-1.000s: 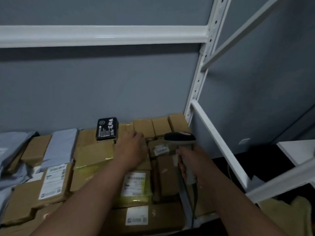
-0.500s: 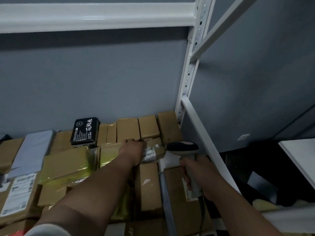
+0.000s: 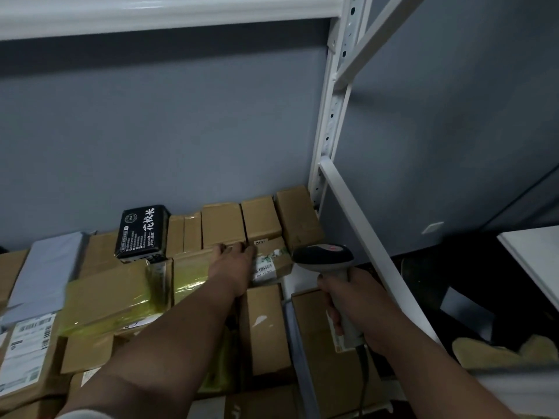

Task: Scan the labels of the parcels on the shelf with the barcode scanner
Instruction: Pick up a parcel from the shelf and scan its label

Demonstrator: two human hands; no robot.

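Brown cardboard parcels cover the white shelf [image 3: 357,225]. My left hand [image 3: 233,267] reaches to the back and grips the left side of a small labelled parcel [image 3: 272,263], whose barcode label faces up. My right hand [image 3: 354,303] grips the handle of the grey barcode scanner [image 3: 325,257]; its dark head is just right of that parcel, pointing left toward the label. A row of upright brown boxes [image 3: 260,220] stands behind the parcel against the wall.
A black packet with white characters [image 3: 142,232] leans at the back left. Parcels wrapped in yellow tape [image 3: 112,294] and a grey mailer [image 3: 45,267] lie to the left. A white upright post [image 3: 329,122] and a slanted rail bound the right side.
The view has shifted slightly down and right. My left hand stays on the small parcel, and the scanner has come a little closer to its label.
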